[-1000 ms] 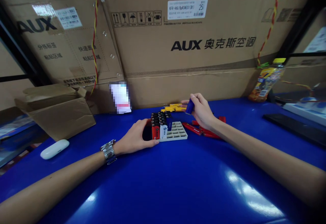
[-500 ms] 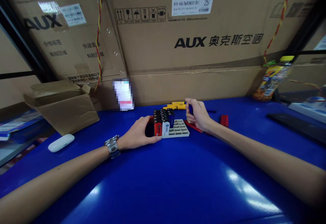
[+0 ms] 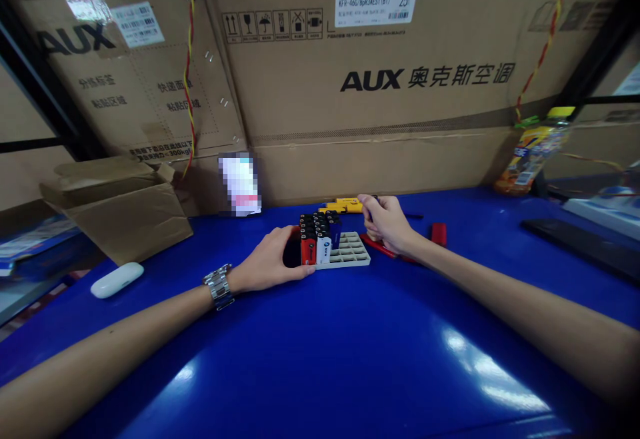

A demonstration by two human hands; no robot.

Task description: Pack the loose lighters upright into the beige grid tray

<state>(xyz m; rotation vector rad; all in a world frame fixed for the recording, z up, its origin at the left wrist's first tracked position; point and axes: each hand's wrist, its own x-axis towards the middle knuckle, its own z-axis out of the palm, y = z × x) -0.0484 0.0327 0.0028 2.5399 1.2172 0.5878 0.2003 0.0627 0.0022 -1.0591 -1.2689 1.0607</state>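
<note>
A pale gridded tray [image 3: 356,259] lies on the blue table, its left part filled with upright lighters. At the front stand a red lighter [image 3: 308,251] and a white one [image 3: 324,250], with a dark blue one [image 3: 335,240] behind to the right. My left hand [image 3: 270,259] wraps round the tray's left end, thumb at the front corner and fingers behind. My right hand [image 3: 385,220] is closed just beyond the tray's right side; what it holds, if anything, is hidden. Yellow lighters [image 3: 347,206] lie behind the tray, red ones [image 3: 380,246] by my right hand.
Another red object [image 3: 439,234] lies right of my right hand. An open carton [image 3: 125,219], a white case [image 3: 117,280] and a lit phone [image 3: 241,184] are at left. A bottle [image 3: 533,152] and black slab [image 3: 583,249] are at right. Large cardboard [image 3: 390,152] stands behind.
The dark blue item that showed in my right hand is no longer visible there, and that hand has turned slightly. My left hand stays at the tray. The view has shifted a little.
</note>
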